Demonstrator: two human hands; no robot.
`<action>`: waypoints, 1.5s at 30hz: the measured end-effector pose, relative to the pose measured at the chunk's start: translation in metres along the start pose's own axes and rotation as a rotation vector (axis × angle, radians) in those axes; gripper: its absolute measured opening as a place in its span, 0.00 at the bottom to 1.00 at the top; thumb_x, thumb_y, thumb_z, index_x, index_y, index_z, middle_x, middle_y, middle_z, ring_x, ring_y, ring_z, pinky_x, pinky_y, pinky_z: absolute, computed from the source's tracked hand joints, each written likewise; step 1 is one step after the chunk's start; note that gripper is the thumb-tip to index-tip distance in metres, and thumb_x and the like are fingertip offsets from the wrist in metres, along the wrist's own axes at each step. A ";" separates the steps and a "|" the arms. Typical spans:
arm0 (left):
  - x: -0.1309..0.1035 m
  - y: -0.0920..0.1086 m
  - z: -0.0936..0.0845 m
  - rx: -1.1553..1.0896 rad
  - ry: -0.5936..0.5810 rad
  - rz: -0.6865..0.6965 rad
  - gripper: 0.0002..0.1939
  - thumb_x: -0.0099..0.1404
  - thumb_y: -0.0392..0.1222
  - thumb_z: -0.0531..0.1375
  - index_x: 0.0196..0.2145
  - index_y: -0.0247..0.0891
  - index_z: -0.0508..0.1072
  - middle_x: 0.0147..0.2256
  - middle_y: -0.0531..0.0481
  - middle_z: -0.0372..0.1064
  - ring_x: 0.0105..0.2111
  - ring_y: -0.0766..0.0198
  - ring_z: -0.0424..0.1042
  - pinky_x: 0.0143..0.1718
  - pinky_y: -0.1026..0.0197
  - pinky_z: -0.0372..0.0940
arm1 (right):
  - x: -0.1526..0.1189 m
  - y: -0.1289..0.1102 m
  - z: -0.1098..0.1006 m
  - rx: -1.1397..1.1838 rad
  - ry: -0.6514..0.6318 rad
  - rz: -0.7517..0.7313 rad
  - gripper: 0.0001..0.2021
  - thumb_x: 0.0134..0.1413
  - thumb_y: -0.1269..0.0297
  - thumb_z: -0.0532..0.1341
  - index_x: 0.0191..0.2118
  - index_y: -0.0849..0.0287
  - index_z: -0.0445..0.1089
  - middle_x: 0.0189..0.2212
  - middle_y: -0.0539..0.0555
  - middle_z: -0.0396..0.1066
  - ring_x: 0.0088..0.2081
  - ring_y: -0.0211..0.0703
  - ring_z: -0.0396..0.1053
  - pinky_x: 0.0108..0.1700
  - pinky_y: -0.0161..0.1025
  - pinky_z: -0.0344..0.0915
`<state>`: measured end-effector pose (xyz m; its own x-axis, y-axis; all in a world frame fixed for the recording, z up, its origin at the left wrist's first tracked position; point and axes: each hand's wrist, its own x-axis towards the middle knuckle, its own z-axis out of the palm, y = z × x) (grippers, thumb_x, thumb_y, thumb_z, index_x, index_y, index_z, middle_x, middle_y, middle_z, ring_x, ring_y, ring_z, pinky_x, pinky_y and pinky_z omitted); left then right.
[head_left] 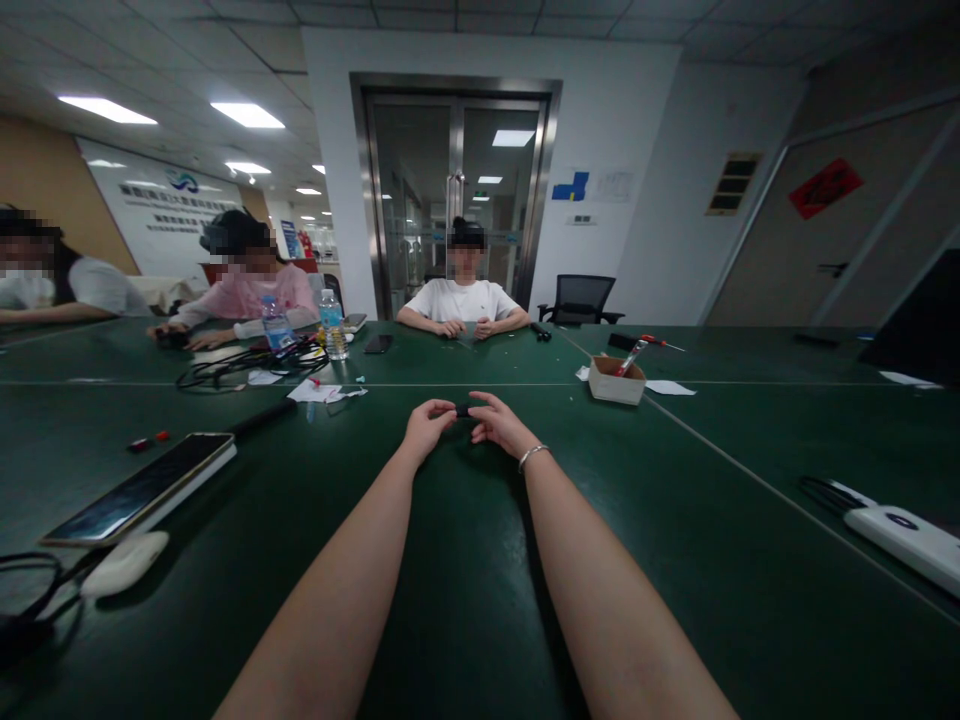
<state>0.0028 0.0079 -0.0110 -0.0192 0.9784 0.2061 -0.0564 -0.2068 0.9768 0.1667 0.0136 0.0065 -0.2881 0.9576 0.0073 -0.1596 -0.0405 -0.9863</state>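
Both arms reach forward over the green table (pixel 465 560). Between my hands is a small black object (pixel 463 411), too small and dark to name. My left hand (pixel 430 428) is closed, pinching its left end between thumb and fingertips. My right hand (pixel 501 425), with a silver bangle at the wrist, grips the right end; its index finger stretches out above the object and the other fingers curl below. The object is held just over the tabletop, and the fingers cover its ends.
At left lie a phone on a white box (pixel 150 490), a white rounded case (pixel 126 563) and glasses (pixel 30 590). Ahead are cables (pixel 259 360), bottles (pixel 334 325) and a small box (pixel 616 382). A white device (pixel 904 535) lies right. Several people sit across the table.
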 end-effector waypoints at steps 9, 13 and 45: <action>0.004 -0.004 0.000 -0.020 -0.003 -0.012 0.13 0.48 0.40 0.66 0.33 0.35 0.74 0.27 0.48 0.71 0.30 0.64 0.71 0.39 0.57 0.66 | 0.000 -0.001 0.001 -0.022 0.000 0.004 0.15 0.52 0.70 0.61 0.47 0.58 0.63 0.27 0.48 0.70 0.14 0.29 0.64 0.18 0.31 0.69; 0.005 -0.006 0.000 -0.009 -0.016 -0.006 0.13 0.48 0.41 0.66 0.33 0.35 0.74 0.28 0.48 0.72 0.30 0.64 0.71 0.39 0.57 0.66 | 0.001 -0.001 0.001 -0.083 0.015 0.006 0.08 0.55 0.67 0.58 0.41 0.61 0.65 0.21 0.47 0.69 0.12 0.27 0.59 0.16 0.30 0.66; 0.009 -0.013 -0.003 0.079 -0.004 0.049 0.13 0.48 0.39 0.66 0.34 0.35 0.75 0.33 0.45 0.73 0.36 0.61 0.72 0.44 0.55 0.64 | 0.006 0.006 -0.002 -0.055 -0.015 -0.035 0.11 0.50 0.74 0.62 0.41 0.60 0.66 0.24 0.45 0.68 0.13 0.27 0.62 0.19 0.31 0.69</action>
<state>0.0002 0.0189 -0.0224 -0.0157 0.9672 0.2537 0.0238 -0.2533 0.9671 0.1659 0.0194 0.0007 -0.2973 0.9538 0.0441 -0.1176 0.0092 -0.9930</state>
